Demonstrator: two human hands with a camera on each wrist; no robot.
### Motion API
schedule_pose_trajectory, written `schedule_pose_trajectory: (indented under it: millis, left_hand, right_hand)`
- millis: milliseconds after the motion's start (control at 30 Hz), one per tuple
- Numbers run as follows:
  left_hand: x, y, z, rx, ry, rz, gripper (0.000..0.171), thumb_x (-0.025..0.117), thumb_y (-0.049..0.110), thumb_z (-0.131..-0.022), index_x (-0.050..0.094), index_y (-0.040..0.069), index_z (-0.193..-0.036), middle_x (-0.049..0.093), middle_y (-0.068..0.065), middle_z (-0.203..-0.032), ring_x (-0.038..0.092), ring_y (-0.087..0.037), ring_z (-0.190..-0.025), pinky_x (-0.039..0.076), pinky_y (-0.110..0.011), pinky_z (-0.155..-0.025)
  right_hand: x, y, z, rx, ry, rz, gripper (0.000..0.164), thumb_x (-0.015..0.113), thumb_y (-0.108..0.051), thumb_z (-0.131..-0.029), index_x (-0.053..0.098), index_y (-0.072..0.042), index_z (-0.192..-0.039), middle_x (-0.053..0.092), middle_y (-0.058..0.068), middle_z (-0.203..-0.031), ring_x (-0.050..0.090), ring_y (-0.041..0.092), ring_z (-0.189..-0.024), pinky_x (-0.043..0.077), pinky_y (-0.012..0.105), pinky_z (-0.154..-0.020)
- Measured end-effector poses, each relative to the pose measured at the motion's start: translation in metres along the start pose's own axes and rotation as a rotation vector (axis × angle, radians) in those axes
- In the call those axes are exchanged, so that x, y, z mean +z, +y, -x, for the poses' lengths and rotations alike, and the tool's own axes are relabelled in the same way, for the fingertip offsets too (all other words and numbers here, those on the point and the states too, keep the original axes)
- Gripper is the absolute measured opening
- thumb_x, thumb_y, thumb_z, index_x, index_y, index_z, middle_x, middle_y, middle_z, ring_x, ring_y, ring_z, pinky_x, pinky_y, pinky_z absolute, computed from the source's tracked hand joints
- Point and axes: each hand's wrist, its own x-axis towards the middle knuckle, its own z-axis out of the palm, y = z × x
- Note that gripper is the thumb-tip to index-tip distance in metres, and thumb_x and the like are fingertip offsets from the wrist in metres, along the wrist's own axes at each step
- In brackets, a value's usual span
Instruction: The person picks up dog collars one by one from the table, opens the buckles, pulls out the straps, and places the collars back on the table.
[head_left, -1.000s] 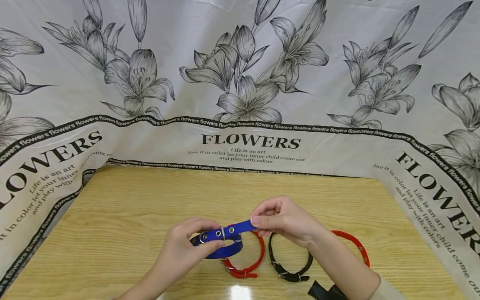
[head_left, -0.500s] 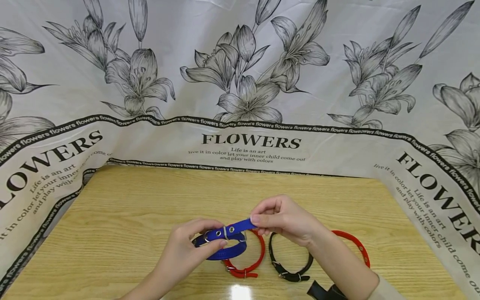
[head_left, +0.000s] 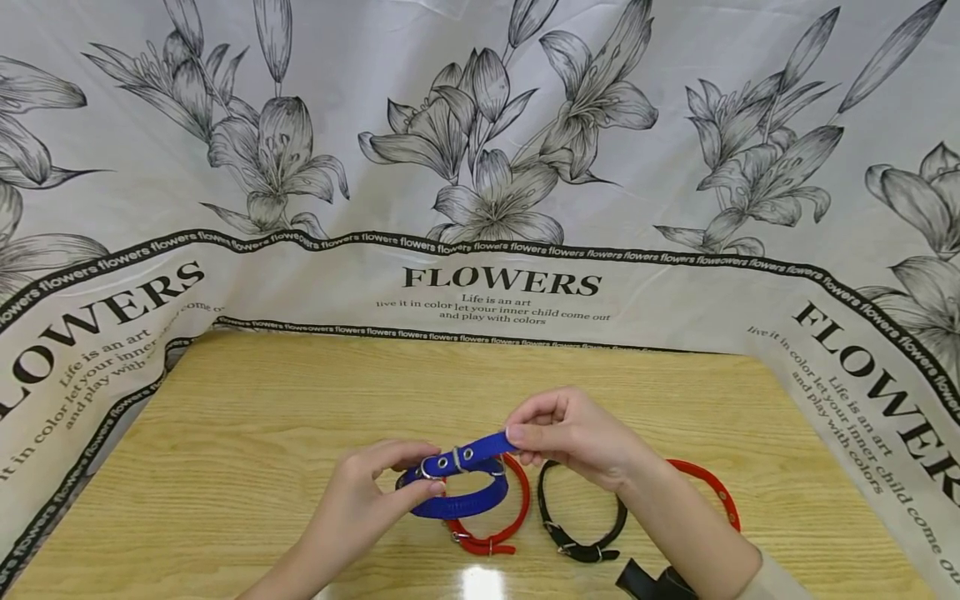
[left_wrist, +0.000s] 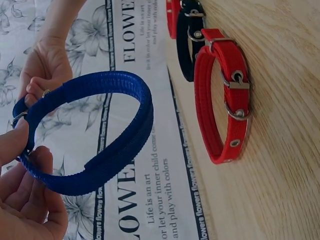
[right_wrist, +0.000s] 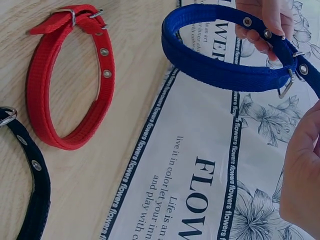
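A blue collar (head_left: 461,505), buckled into a loop with metal eyelets along its strap, is held up between both hands. My left hand (head_left: 367,475) pinches the loop's left side between thumb and fingers, near a metal ring. At the strap's free end, thumb and fingers of my right hand (head_left: 581,433) grip the tip and hold it drawn out to the upper right. The right wrist view shows the metal buckle hanging beside the blue collar (right_wrist: 225,75) close to the right hand. Seen from the left wrist, the far curve of the blue collar (left_wrist: 145,107) is bare of fingers.
On the wooden table (head_left: 300,400) lie a buckled red collar (head_left: 522,508) behind the blue one, a black collar (head_left: 545,500) right of it, and another red collar (head_left: 716,483) partly behind the right forearm. A black object (head_left: 637,581) sits at the bottom edge. Flower-printed cloth (head_left: 495,283) surrounds the table.
The blue collar has shifted slightly right, and its loop shows rounder below the strap. My right hand has risen a little with the strap tip; both hands keep their hold.
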Motion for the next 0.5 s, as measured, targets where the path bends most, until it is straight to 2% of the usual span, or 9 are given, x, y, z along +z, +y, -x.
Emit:
schedule_pose_trajectory:
  millis: [100,167,300,367,500]
  left_hand:
    - [0.0019,-0.0003,-0.0004,0.058,0.002,0.031,0.024,0.077,0.009,-0.075,0.071,0.01,-0.098,0.068,0.005,-0.086,0.061,-0.007,-0.073,0.052,-0.024,-0.06]
    - [0.0026,0.001,-0.0003,0.061,0.001,0.046,0.023,0.076,0.01,-0.076,0.07,0.009,-0.099,0.069,0.003,-0.088,0.061,-0.007,-0.073,0.052,-0.024,-0.061]
    - [0.0023,0.0037,0.0001,-0.001,-0.002,0.074,0.024,0.074,0.013,-0.079,0.07,0.006,-0.101,0.069,0.002,-0.089,0.062,-0.008,-0.076,0.054,-0.025,-0.063]
    - [0.0019,0.0043,0.0003,-0.03,0.003,0.081,0.024,0.074,0.013,-0.079,0.07,0.006,-0.101,0.069,0.003,-0.089,0.062,-0.009,-0.077,0.054,-0.025,-0.065]
    - [0.0011,0.0047,0.0,-0.097,0.041,0.108,0.023,0.075,0.01,-0.077,0.071,0.009,-0.1,0.069,0.005,-0.089,0.063,-0.01,-0.079,0.054,-0.026,-0.067]
  right_hand:
    - [0.0021,0.0019,-0.0026,0.003,0.005,0.001,0.014,0.063,0.0,-0.085,0.071,-0.011,-0.084,0.066,0.0,-0.072,0.058,0.005,-0.061,0.049,0.015,-0.058]
    - [0.0039,0.0034,-0.0046,-0.001,0.006,0.005,0.013,0.064,-0.001,-0.085,0.071,-0.011,-0.084,0.067,0.001,-0.072,0.058,0.005,-0.06,0.049,0.015,-0.057]
    - [0.0057,0.0044,-0.0065,-0.006,0.017,0.017,0.011,0.065,-0.002,-0.085,0.071,-0.011,-0.085,0.068,0.002,-0.073,0.059,0.005,-0.061,0.049,0.016,-0.057]
    - [0.0041,0.004,-0.0054,-0.005,0.038,0.058,0.006,0.066,-0.005,-0.085,0.071,-0.004,-0.089,0.068,0.003,-0.075,0.059,0.006,-0.063,0.05,0.017,-0.059]
    - [-0.0036,0.0069,-0.0009,-0.037,0.071,0.171,0.032,0.069,-0.01,-0.083,0.062,0.012,-0.106,0.067,0.007,-0.093,0.061,0.012,-0.076,0.052,0.021,-0.068]
